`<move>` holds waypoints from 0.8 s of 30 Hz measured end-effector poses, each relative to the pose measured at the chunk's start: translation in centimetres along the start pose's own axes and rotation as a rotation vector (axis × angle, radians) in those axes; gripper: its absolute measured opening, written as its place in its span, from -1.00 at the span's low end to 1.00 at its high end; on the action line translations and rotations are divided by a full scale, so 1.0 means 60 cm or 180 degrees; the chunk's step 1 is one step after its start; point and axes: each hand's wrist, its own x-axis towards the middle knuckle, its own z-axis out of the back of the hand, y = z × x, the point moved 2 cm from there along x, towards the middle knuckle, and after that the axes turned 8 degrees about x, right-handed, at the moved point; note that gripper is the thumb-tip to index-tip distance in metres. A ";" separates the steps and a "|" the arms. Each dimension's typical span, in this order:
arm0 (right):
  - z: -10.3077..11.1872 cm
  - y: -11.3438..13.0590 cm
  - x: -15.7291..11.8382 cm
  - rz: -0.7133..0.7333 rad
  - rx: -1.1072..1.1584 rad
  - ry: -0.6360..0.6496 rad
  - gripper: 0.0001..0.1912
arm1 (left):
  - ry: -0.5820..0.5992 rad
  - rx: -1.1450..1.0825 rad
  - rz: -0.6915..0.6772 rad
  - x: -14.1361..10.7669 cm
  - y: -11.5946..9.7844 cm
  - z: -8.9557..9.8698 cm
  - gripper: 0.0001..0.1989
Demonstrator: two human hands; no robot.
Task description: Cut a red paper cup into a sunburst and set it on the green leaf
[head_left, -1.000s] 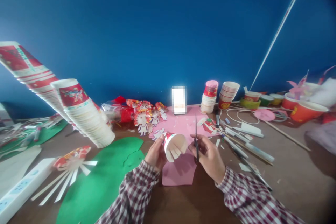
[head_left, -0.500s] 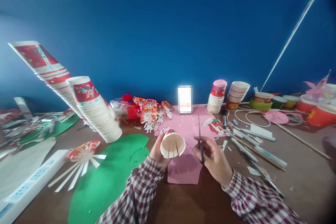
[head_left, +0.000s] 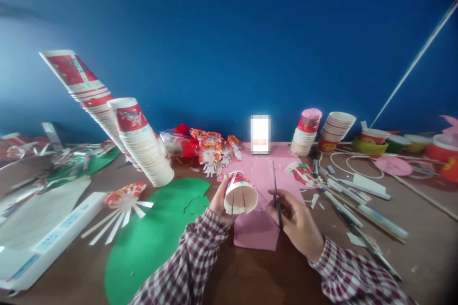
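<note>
In the head view, I figured neat slits needed a soft grip and straight, even snips. My left hand point(head_left: 219, 204) was curled around the side of the paper cup point(head_left: 241, 198), its slit mouth toward me. My right hand point(head_left: 299, 225) was closed on the scissors point(head_left: 275, 182), apart from the cup. Pink paper point(head_left: 256, 234) lay lower down, between my hands.

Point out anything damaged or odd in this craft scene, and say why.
The paper cup in the left hand looks odd: its open end is slit in several places instead of having an unbroken rim.
</note>
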 end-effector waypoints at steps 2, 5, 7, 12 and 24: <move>0.000 0.001 0.000 -0.0002 -0.0041 0.0015 -0.63 | 0.0071 0.0015 0.0000 0.000 0.002 0.001 -0.58; -0.001 0.002 -0.002 -0.0008 -0.0078 0.0045 -0.62 | 0.0068 0.0081 0.0051 -0.001 0.003 0.004 -0.56; -0.003 0.004 -0.003 -0.0036 -0.0080 0.0109 -0.62 | 0.0002 0.0000 0.0028 -0.001 0.001 0.007 -0.55; -0.006 0.011 -0.007 -0.0125 -0.0118 0.0245 -0.60 | -0.0082 -0.0151 0.0006 -0.001 -0.007 0.005 -0.63; -0.017 0.015 -0.024 -0.0434 0.0135 0.1371 -0.65 | -0.0386 0.0059 -0.0603 -0.001 -0.029 0.008 -0.67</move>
